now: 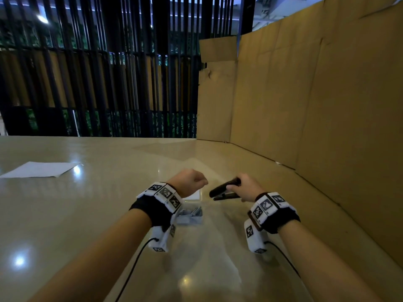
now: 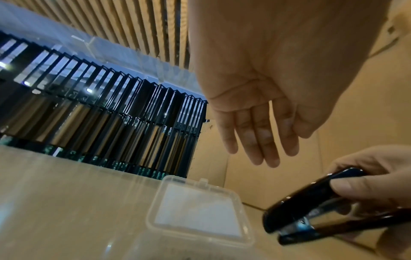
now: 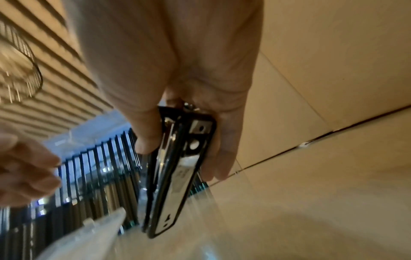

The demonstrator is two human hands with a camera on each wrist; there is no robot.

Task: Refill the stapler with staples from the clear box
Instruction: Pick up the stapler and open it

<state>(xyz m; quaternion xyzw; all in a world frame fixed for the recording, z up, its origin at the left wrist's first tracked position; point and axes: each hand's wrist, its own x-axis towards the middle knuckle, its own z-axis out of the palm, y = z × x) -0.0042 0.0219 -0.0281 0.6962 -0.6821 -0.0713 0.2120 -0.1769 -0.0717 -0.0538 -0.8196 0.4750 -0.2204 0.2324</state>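
Note:
My right hand (image 1: 242, 188) grips a black stapler (image 1: 224, 189) by its rear end, thumb on top, and holds it just above the table with its nose pointing left. The stapler (image 2: 311, 207) looks closed; its metal underside (image 3: 177, 176) faces the right wrist camera. My left hand (image 1: 192, 182) hovers over the clear box (image 1: 190, 211), fingers relaxed and holding nothing (image 2: 260, 137). The box lies open on the table, staples in its base, its lid (image 2: 200, 209) flat beyond it. The left wrist hides part of the box in the head view.
A white sheet of paper (image 1: 40, 170) lies far left on the glossy beige table (image 1: 87, 214). A tall cardboard wall (image 1: 316, 105) runs along the right side and back right. Black vertical bars (image 1: 98, 73) stand behind the table's far edge.

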